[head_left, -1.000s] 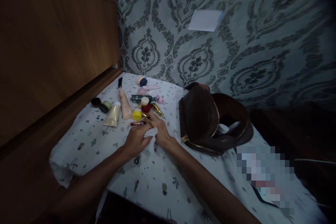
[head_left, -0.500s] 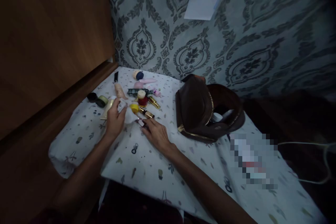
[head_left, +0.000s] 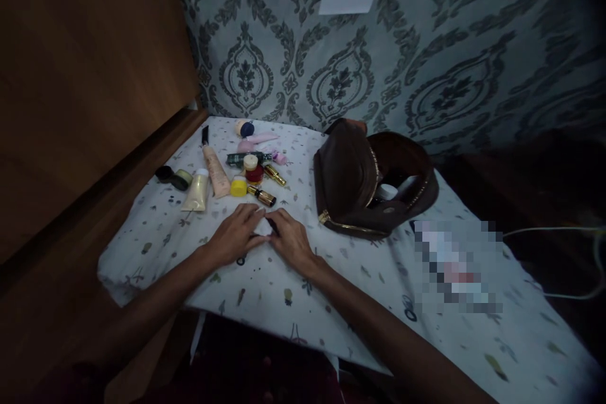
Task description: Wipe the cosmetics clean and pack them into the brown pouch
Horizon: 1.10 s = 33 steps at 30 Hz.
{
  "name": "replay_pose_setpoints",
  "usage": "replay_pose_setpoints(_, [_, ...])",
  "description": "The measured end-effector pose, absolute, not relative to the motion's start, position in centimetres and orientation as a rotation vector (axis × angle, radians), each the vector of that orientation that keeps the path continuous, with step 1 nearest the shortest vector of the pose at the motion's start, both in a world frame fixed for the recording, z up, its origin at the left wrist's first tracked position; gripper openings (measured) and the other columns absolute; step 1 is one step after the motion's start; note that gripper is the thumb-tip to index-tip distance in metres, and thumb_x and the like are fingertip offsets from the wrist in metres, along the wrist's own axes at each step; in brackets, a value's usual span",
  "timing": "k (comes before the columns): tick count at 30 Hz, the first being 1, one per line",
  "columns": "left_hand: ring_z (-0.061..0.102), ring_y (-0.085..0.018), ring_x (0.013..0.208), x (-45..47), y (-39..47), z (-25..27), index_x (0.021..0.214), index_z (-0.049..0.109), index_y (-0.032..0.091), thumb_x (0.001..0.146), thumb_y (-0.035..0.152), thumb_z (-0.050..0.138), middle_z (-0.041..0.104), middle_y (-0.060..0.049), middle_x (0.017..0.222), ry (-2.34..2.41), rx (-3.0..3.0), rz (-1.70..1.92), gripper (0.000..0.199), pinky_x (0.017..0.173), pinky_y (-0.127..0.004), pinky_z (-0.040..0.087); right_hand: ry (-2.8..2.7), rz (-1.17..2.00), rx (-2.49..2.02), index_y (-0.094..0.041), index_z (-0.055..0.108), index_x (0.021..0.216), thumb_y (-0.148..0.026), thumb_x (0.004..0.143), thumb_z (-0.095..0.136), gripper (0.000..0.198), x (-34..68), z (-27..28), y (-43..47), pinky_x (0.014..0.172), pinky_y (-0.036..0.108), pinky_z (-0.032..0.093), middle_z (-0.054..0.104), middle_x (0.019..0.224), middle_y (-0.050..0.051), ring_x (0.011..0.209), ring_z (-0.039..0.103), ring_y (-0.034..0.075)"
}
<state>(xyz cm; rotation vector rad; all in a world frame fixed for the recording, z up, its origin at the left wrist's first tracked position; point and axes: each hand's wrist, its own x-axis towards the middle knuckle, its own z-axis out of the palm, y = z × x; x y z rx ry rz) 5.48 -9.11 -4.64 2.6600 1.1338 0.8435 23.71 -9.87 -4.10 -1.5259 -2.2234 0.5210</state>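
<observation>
In the head view, my left hand (head_left: 237, 232) is closed on a crumpled white wipe (head_left: 263, 226) in front of the cosmetics. My right hand (head_left: 292, 238) meets it from the right, fingers bent round a small dark-ended item (head_left: 272, 225), mostly covered by the wipe and fingers. Just beyond my fingertips lie a gold-and-black tube (head_left: 262, 196) and a yellow jar (head_left: 238, 187). A cream-coloured tube with a white cap (head_left: 196, 192) stands left of them, beside a long beige tube (head_left: 216, 172). Behind is a red jar (head_left: 254, 174) with a gold lipstick-like tube (head_left: 275, 175) alongside.
A brown zippered bag (head_left: 350, 183) sits open on the right, with a white-lidded item (head_left: 387, 191) inside. Farther back are a dark green bottle (head_left: 237, 159) and pink items (head_left: 258, 138). An open dark compact (head_left: 180, 179) lies left. A wooden cabinet (head_left: 95, 76) borders the table.
My left hand has moved right, away from the cream tube, bringing the wipe against the item in my right hand. Both hands are now together, and the view has shifted slightly.
</observation>
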Motion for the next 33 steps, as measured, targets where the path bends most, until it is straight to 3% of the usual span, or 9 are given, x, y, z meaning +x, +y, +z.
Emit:
replay_pose_setpoints(2, [0.053, -0.03, 0.117, 5.8, -9.5, -5.0, 0.135, 0.049, 0.016, 0.095, 0.036, 0.055, 0.057, -0.015, 0.123, 1.117, 2.714, 0.781, 0.045, 0.1, -0.051, 0.05, -2.203, 0.547, -1.487, -0.018, 0.062, 0.118, -0.009, 0.082, 0.06, 0.038, 24.2, -4.4, -10.2, 0.082, 0.033, 0.05, 0.064, 0.108, 0.008, 0.096, 0.062, 0.023])
replay_pose_setpoints(6, [0.054, -0.026, 0.116, 5.8, -9.4, -5.3, 0.133, 0.051, 0.016, 0.1, 0.022, 0.041, 0.059, -0.015, 0.121, 1.117, 2.721, 0.84, 0.035, 0.099, -0.048, 0.052, -2.167, 0.571, -1.461, -0.018, 0.065, 0.11, -0.017, 0.087, 0.061, 0.023, 24.3, -4.7, -10.1, 0.08, 0.031, 0.049, 0.063, 0.1, 0.006, 0.09, 0.062, 0.02])
replay_pose_setpoints(17, [0.056, -0.022, 0.106, 4.7, -9.1, -5.6, 0.119, 0.061, 0.019, 0.1, 0.018, 0.044, 0.061, -0.009, 0.112, 1.176, 2.743, 0.969, 0.026, 0.089, -0.04, 0.055, -2.157, 0.593, -1.456, -0.02, 0.065, 0.107, -0.027, 0.091, 0.063, 0.017, 24.3, -5.0, -10.0, 0.076, 0.028, 0.047, 0.062, 0.103, 0.005, 0.085, 0.061, 0.017])
replay_pose_setpoints(33, [0.061, -0.02, 0.092, 4.0, -8.6, -5.0, 0.114, 0.068, 0.019, 0.1, 0.024, 0.043, 0.061, -0.006, 0.097, 1.382, 2.376, 0.946, 0.029, 0.083, -0.035, 0.054, -2.095, 0.561, -1.4, -0.02, 0.067, 0.101, -0.023, 0.087, 0.068, 0.014, 24.5, -5.7, -9.7, 0.069, 0.026, 0.044, 0.062, 0.092, 0.003, 0.075, 0.058, 0.015])
